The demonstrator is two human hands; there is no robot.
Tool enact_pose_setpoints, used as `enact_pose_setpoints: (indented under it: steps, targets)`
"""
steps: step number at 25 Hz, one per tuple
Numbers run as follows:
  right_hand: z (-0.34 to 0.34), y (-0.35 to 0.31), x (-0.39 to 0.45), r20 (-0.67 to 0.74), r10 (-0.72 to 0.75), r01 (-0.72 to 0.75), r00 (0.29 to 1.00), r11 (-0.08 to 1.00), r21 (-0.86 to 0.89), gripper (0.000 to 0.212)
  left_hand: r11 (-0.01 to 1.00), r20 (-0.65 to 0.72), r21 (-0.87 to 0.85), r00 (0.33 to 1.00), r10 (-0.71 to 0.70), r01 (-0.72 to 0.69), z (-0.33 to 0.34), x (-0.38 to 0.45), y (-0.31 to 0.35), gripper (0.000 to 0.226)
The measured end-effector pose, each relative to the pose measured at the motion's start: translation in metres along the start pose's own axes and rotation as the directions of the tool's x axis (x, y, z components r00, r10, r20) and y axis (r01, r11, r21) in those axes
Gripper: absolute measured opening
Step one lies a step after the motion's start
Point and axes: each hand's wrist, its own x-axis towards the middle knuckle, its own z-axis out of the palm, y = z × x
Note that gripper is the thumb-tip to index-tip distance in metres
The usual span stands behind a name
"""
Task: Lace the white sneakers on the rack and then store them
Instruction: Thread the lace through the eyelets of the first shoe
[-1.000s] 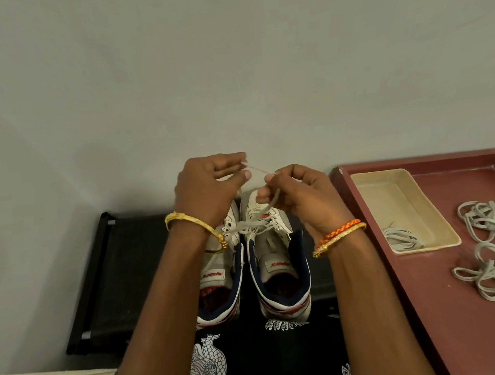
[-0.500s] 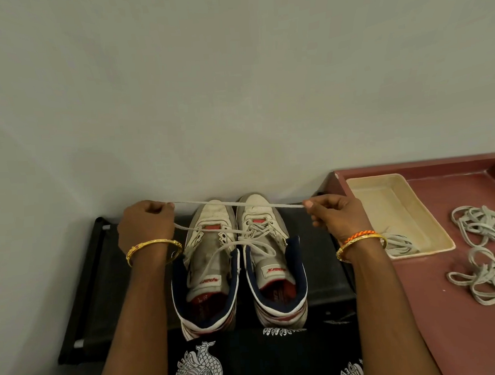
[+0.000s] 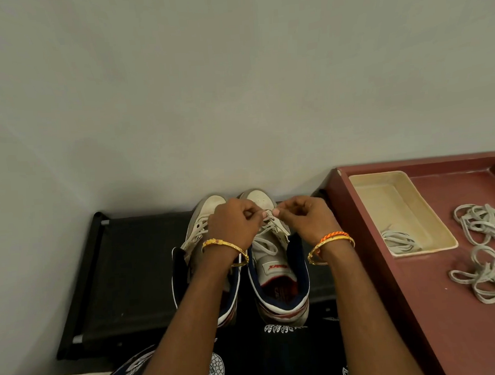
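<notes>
Both hands pinch lace (image 3: 267, 215) over sneakers (image 3: 277, 261) on black rack (image 3: 129, 270) (plain grey wall (image 3: 234, 86)).

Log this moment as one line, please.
phase: tying lace | left hand: pinches lace | right hand: pinches lace | sneakers: on rack | stored: not yet

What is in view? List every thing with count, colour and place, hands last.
sneakers: two, white with navy and red, side by side on the rack, toes to the wall.
lace: one, white, on the right sneaker, ends pinched in both hands.
rack: one, black, against the wall.
tray: one, maroon, right of the rack.
tub: one, cream, in the tray, holding a lace bundle.
loose laces: two white heaps on the tray floor.
bangles: gold on both wrists, plus one orange on the right.
left hand: grip on lace.
right hand: grip on lace.
</notes>
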Motion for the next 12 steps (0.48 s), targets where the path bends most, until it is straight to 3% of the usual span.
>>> enact_pose_setpoints:
  steps: [3,5,8,12]
  targets:
    - [0.008,0.015,0.003,0.119,0.193,-0.147,0.974,0.936,-0.319,0.024,0.988,-0.026,0.119,0.995,-0.093,0.096,0.011,0.004,-0.003,0.015]
    - [0.014,0.014,0.005,0.120,0.214,-0.157,0.970,0.917,-0.366,0.022,0.962,-0.009,0.240,0.991,-0.131,0.129,0.023,0.004,0.001,0.013]
    - [0.017,0.011,0.007,0.085,0.230,-0.187,0.969,0.918,-0.348,0.024,0.913,-0.083,0.354,0.980,-0.183,0.201,0.035,0.002,0.008,0.010]
    - [0.006,0.018,0.010,0.067,0.327,-0.316,0.943,0.938,-0.140,0.021,0.915,-0.060,0.341,0.976,-0.209,0.217,0.038,0.002,0.008,0.013]
